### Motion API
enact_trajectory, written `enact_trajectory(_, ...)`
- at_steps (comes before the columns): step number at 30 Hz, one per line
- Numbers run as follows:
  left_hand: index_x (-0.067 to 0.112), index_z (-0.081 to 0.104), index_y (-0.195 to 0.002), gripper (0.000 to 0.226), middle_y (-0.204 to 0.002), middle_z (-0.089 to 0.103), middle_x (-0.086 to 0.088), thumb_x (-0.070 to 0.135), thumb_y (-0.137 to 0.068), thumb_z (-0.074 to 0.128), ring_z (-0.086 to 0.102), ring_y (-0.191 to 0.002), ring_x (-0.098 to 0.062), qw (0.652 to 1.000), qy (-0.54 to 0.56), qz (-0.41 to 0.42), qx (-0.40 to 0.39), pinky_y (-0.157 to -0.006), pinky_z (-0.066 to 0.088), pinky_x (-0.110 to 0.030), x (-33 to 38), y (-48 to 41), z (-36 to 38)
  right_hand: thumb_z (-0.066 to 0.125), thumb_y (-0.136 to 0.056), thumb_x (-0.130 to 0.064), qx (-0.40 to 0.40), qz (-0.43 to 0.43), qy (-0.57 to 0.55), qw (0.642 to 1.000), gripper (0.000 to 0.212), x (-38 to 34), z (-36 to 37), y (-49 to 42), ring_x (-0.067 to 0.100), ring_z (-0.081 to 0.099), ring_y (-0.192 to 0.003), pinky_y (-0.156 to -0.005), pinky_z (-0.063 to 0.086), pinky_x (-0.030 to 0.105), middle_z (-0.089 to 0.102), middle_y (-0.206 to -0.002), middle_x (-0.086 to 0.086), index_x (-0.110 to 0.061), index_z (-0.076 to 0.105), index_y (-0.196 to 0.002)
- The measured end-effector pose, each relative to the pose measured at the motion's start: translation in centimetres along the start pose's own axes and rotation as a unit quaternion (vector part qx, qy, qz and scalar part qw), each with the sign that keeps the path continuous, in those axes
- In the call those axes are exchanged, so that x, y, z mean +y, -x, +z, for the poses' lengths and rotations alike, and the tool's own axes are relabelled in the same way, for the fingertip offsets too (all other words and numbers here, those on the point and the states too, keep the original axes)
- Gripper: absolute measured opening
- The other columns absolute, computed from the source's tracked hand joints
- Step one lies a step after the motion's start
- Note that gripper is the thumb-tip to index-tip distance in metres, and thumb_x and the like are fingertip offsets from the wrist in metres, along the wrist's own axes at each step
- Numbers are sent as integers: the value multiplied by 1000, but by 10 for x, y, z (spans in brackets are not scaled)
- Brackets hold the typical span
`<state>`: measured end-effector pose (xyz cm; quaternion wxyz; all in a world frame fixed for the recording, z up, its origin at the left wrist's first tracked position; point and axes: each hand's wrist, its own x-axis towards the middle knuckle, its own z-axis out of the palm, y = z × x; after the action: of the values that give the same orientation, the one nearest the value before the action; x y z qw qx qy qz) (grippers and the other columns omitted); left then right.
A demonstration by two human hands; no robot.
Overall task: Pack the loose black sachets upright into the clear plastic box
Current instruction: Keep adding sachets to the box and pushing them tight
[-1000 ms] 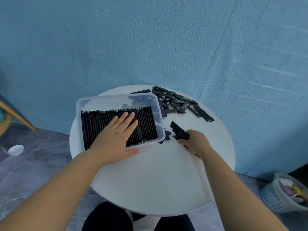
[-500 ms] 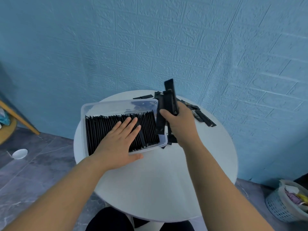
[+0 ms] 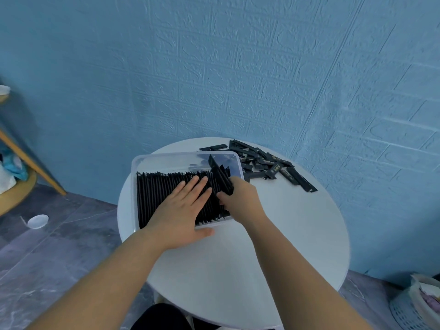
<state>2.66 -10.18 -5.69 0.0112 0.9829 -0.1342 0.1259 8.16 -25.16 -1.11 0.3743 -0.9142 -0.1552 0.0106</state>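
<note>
My left grip point(image 3: 177, 210) lies flat, fingers straight, on the packed row point(image 3: 154, 194) in the box point(image 3: 164, 158), centre frame; if it lifts, I judge the row fans over. My right grip point(image 3: 240, 201) clenches a bundle point(image 3: 220, 175) at the box's right end; the tight gap may jam it. Right of that, loose sachets point(image 3: 269, 165) litter the tabletop point(image 3: 273, 234).

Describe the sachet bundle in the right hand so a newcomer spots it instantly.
Find the round white table, then the clear plastic box on it. At the box's right end the right hand grips a bundle of black sachets. Unlike the packed row beside it, this bundle leans and sticks up higher.
</note>
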Motion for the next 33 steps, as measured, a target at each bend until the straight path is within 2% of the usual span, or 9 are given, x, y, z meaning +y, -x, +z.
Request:
enact_trajectory(3,14,18,-149,96,-153,-6,-2,73,-73,21,-9,-142,-24,1000,0,0,5,-112,-13,-31,0,0,-1,57,-89,-13,-23,5,-2,1000,18,-1,2,1,27,64,-84,-77,54,38,64,-93,10,-5,57,-105)
enact_trajectory(7,20,-10,-144,96,-149,-25,3,75,-68,11,-23,-140,-20,1000,-6,-4,-4,-110,-21,-29,-1,1,2,58,-88,-9,-40,42,-108,992,18,2,3,3,27,67,-86,-77,57,43,67,-96,14,-7,58,-106)
enact_trajectory(8,20,-8,-144,95,-151,-19,1,74,-70,14,-16,-142,-22,1000,-11,-4,4,-111,-17,-30,-1,0,1,58,-88,-8,-45,55,-140,988,19,2,2,3,26,68,-86,-76,58,43,67,-97,15,-7,58,-108)
enact_trajectory(11,13,20,-145,91,-152,22,-10,70,-75,32,24,-140,-30,1000,-23,-9,6,-111,8,-37,0,3,1,57,-89,-6,-51,67,-170,982,20,4,1,5,23,69,-84,-74,59,40,67,-97,15,-7,57,-109)
enact_trajectory(13,13,33,-143,89,-149,32,-12,69,-75,34,33,-136,-29,999,-34,-6,11,-109,13,-38,0,3,3,57,-89,-6,-49,63,-162,984,20,4,2,6,23,69,-83,-73,59,38,67,-97,14,-8,56,-109)
enact_trajectory(21,15,43,-139,84,-150,34,-8,68,-76,34,31,-137,-29,998,-47,2,35,-110,11,-39,1,5,7,58,-89,-14,-27,30,-100,994,18,3,7,8,24,66,-87,-79,56,43,66,-96,7,-13,55,-106)
enact_trajectory(25,13,49,-135,82,-147,39,-9,67,-76,34,35,-134,-31,998,-57,0,32,-108,17,-40,2,4,4,61,-85,-7,-13,31,-85,996,23,2,7,11,24,65,-87,-82,54,42,63,-92,2,-12,56,-107)
enact_trajectory(30,13,42,-140,86,-151,29,-9,68,-75,31,25,-138,-31,998,-54,6,16,-111,9,-39,3,2,0,61,-84,-8,-19,40,-104,994,24,4,7,13,24,66,-85,-81,55,42,66,-95,5,-14,55,-106)
enact_trajectory(33,12,52,-133,83,-146,40,-11,66,-73,33,35,-135,-31,998,-60,8,18,-111,17,-41,6,-2,1,58,-86,-14,-28,30,-114,993,18,5,7,13,23,66,-85,-79,56,44,66,-91,5,-14,56,-104)
